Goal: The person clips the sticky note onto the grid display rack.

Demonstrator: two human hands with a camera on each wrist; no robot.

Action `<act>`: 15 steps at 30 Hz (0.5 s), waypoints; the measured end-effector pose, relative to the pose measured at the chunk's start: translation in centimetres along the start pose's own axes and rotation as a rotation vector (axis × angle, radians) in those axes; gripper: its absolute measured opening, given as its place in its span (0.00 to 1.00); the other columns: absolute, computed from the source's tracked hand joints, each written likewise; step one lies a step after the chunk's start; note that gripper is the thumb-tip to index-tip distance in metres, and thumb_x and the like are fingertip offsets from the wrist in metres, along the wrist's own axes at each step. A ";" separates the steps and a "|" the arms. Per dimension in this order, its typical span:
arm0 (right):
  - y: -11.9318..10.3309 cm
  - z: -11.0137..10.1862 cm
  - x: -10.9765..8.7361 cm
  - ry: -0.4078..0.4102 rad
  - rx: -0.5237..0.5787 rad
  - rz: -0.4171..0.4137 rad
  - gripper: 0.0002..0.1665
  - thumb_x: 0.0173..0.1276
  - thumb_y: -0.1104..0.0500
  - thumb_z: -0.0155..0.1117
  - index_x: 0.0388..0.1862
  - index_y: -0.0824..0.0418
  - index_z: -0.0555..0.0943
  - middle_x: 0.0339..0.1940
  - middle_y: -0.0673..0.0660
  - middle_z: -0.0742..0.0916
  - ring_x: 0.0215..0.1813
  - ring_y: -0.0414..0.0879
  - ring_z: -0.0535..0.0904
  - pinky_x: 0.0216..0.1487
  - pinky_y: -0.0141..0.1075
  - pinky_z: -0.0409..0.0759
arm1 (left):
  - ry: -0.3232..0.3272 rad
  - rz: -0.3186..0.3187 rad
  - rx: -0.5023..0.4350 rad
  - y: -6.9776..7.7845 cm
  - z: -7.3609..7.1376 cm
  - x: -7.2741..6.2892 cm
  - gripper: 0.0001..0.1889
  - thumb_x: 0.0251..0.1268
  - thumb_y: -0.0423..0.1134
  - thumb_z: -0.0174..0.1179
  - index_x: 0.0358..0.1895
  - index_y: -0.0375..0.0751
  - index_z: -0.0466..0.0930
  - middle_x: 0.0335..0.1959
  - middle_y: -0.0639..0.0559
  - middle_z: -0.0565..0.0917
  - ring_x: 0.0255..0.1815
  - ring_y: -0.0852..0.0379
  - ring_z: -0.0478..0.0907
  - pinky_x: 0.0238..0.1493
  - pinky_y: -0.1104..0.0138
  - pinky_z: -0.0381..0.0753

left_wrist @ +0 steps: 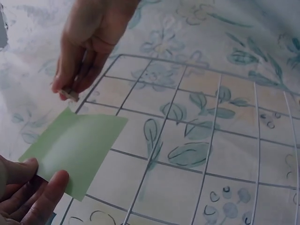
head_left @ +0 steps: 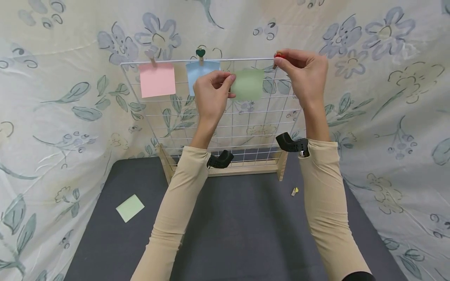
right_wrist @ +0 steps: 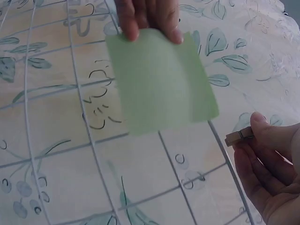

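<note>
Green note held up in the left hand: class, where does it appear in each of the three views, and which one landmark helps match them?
Head: the green note is above and slightly right of centre, just right of the left hand.
Left wrist: lower left, the green note.
Right wrist: upper middle, the green note.
Shared landmark: the wire grid, visible in all three views.

The thin square paper note [head_left: 249, 84] is plain pale green, as is the small paper square [head_left: 130, 208]; another paper note [head_left: 157, 80] is solid pink, a third paper note [head_left: 196, 74] light blue. The small wooden clothespin [head_left: 279, 55] is tan topped with red; the heart-topped wooden peg [head_left: 200, 53] shows dark green, the tiny wooden clip [head_left: 295, 191] yellow. White lines the wire grid [head_left: 242, 59]; blue flowers and grey-green leaves pattern the cream fabric backdrop [head_left: 355, 156].
</note>
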State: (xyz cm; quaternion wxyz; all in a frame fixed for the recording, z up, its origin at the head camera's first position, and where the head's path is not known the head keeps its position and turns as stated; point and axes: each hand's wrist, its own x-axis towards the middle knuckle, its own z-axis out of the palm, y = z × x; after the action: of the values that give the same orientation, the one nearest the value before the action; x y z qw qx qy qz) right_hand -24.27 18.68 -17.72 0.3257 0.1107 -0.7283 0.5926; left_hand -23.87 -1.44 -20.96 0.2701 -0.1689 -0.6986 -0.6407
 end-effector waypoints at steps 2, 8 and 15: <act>-0.4 0.3 0.6 -0.017 -0.017 0.000 0.12 0.58 0.62 0.75 0.41 0.64 0.89 0.35 0.51 0.90 0.39 0.41 0.85 0.51 0.29 0.83 | -0.001 -0.028 0.007 0.0 0.1 0.3 0.08 0.65 0.30 0.64 0.41 0.26 0.86 0.36 0.38 0.87 0.28 0.51 0.84 0.28 0.71 0.87; -1.3 1.3 2.1 -0.082 -0.056 0.002 0.10 0.61 0.62 0.73 0.41 0.64 0.89 0.31 0.47 0.88 0.38 0.42 0.83 0.51 0.29 0.81 | 0.015 -0.030 0.053 0.0 0.2 0.9 0.09 0.66 0.31 0.63 0.41 0.27 0.86 0.35 0.39 0.87 0.23 0.52 0.83 0.27 0.71 0.86; -2.0 2.6 3.0 -0.155 -0.057 0.021 0.12 0.61 0.62 0.73 0.43 0.65 0.88 0.38 0.53 0.90 0.42 0.43 0.84 0.58 0.31 0.80 | 0.020 -0.084 0.039 0.0 0.4 1.4 0.09 0.65 0.32 0.64 0.42 0.27 0.86 0.36 0.38 0.87 0.20 0.55 0.82 0.25 0.71 0.86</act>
State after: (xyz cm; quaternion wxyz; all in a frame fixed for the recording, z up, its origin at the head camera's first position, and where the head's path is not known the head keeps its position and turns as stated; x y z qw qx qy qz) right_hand -26.38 16.42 -14.53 0.2650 0.1394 -0.7690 0.5648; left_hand -25.08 -1.20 -20.13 0.2531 -0.1277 -0.7148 -0.6393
